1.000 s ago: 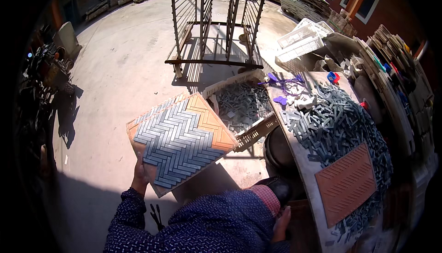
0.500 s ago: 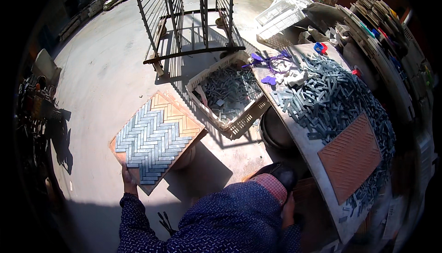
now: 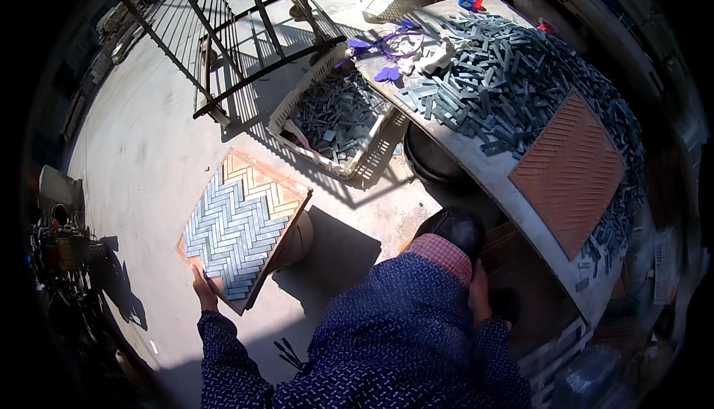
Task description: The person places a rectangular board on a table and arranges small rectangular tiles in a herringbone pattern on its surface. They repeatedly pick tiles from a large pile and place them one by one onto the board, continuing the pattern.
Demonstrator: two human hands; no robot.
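Observation:
Grey strip tiles (image 3: 236,234) lie in a herringbone pattern in an orange grooved tray (image 3: 279,189), whose upper right grooves hold no tiles. My left hand (image 3: 204,290) grips the tray's near left corner, thumb along the edge. The tray rests on a round support (image 3: 296,244), mostly hidden below it. My right hand (image 3: 480,290) is down beside my right knee, its fingers mostly hidden. To the right, a second orange grooved tray (image 3: 569,175) without tiles lies on a table (image 3: 487,167), partly over a heap of loose grey strip tiles (image 3: 520,74).
A cream plastic crate (image 3: 349,167) of grey pieces stands beside the table. Behind it is a dark metal rack (image 3: 275,67). Purple butterfly shapes (image 3: 387,74), white cloth (image 3: 435,58) and a blue ring (image 3: 466,1) lie on the table. A black tub (image 3: 431,160) sits beneath its edge.
My view has turned and tilted, so the table, crate and rack appear farther left and higher. The left hand keeps its hold on the tray corner. The right hand stays by my knee.

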